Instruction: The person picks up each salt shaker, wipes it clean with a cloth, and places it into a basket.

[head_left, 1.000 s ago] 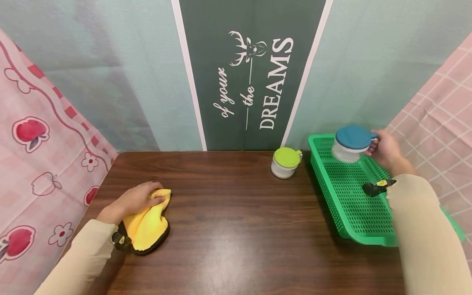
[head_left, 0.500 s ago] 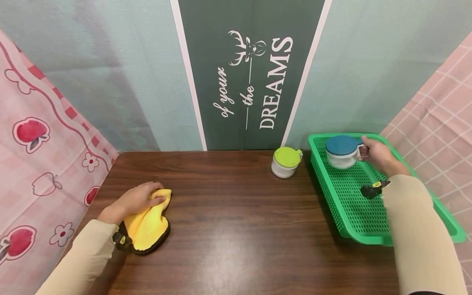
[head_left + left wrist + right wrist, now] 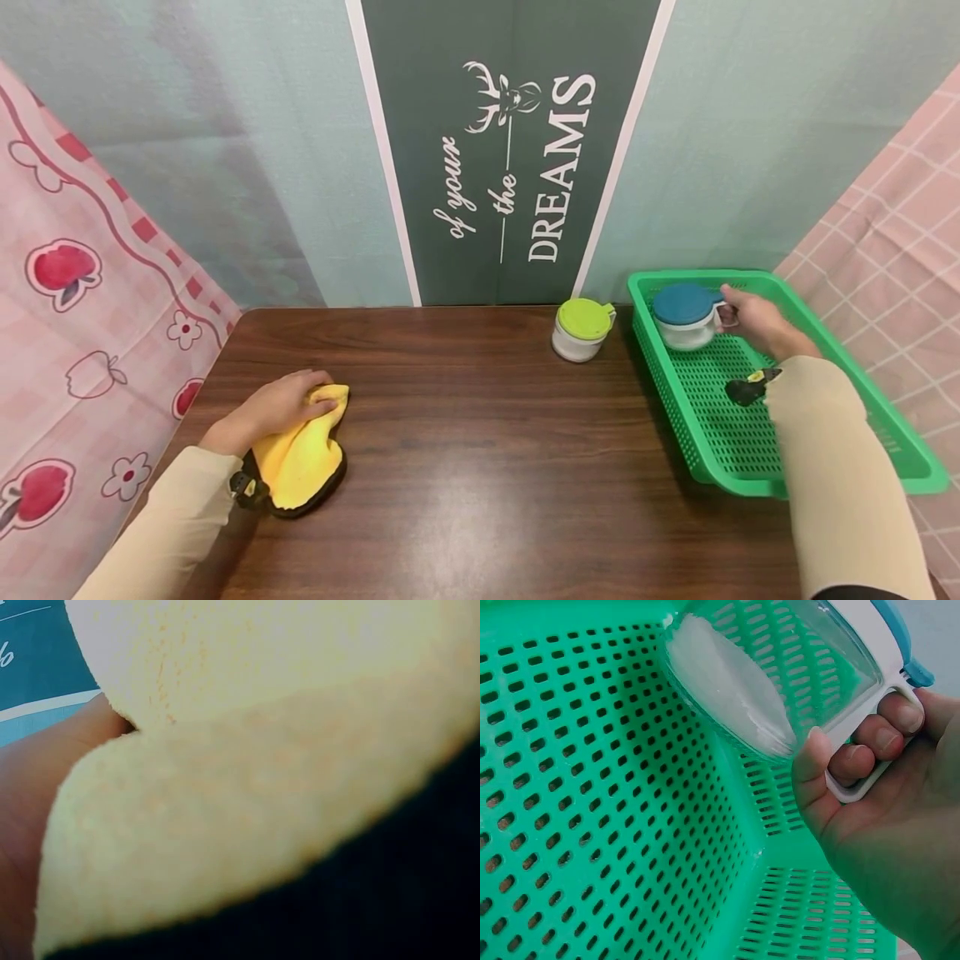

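My right hand (image 3: 757, 319) grips the white handle of a clear seasoning jar (image 3: 686, 321) with a blue lid. The jar is at the back left inside the green basket (image 3: 701, 450). In the right wrist view the jar (image 3: 735, 682) holds a white grainy substance, and fingers (image 3: 885, 739) pass through its handle loop. On the left of the table, my left hand (image 3: 281, 406) holds a bunched yellow cloth (image 3: 300, 467) with a dark edge. That cloth (image 3: 225, 787) fills most of the left wrist view, hiding the fingers there.
A second seasoning jar (image 3: 580, 331) with a lime-green lid stands on the brown wooden table (image 3: 465, 450), just left of the basket. A curtain (image 3: 495, 167) with printed lettering hangs behind the table's back edge. Pink patterned cloths hang at both sides.
My right hand has lowered the blue-lidded jar and moved it left, toward the basket's back left corner. The left hand and the yellow cloth stay in place.
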Available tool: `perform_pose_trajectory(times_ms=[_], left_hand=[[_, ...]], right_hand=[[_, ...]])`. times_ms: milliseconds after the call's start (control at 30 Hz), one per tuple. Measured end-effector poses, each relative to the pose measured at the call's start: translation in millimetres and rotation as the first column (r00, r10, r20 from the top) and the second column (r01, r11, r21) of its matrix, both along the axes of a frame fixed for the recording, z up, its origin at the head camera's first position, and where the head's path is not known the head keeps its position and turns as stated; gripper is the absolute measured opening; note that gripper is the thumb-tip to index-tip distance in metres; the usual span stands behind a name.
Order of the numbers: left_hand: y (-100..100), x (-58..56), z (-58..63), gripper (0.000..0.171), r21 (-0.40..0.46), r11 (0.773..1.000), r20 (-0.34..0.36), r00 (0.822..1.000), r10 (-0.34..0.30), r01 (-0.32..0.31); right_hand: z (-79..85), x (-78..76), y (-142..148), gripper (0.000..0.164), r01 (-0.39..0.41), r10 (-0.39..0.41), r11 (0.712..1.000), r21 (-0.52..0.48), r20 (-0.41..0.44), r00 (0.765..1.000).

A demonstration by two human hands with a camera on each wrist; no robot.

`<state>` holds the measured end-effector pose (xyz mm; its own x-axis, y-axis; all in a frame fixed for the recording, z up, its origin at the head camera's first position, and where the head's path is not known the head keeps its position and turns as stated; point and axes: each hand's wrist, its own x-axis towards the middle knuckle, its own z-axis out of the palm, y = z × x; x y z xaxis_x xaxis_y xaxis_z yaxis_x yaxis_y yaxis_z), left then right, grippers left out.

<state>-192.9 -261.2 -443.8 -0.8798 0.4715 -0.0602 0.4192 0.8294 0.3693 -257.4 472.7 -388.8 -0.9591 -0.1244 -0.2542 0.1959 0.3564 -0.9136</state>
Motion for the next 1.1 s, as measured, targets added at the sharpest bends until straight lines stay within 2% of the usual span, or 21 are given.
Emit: perform_pose_trajectory(times_ms=[133, 367, 700, 1000, 1100], left_hand=[[0, 0.1, -1.5, 0.034, 0.007, 1.000, 0.006, 1.000, -0.001, 0.001], [-3, -0.6, -7.2, 0.032, 0.007, 1.000, -0.025, 1.000, -0.011, 0.012], [-2, -0.6, -7.6, 0.035, 0.010, 1.000, -0.025, 1.000, -0.013, 0.014], [-2, -0.9, -3.6, 0.032, 0.010, 1.000, -0.022, 1.000, -0.015, 0.015], [-2, -1.2, -4.0, 0.031, 0.010, 1.000, -0.020, 1.000, -0.007, 0.007]], right_hand=[[-4.9, -0.6, -1, 0.042, -0.024, 0.024, 0.999, 0.048, 0.008, 1.000], [-9.7, -0.9, -4, 0.044, -0.024, 0.023, 0.997, 0.079, 0.017, 1.000], [-11.5, -3.1, -8, 0.045, -0.034, 0.032, 0.991, 0.133, 0.018, 0.999], [-7.1, -5.2, -12, 0.048, 0.007, -0.012, 0.972, 0.235, 0.023, 1.000], [-7.5, -5.6, -12, 0.066, 0.012, -0.018, 0.965, 0.261, 0.019, 1.000]])
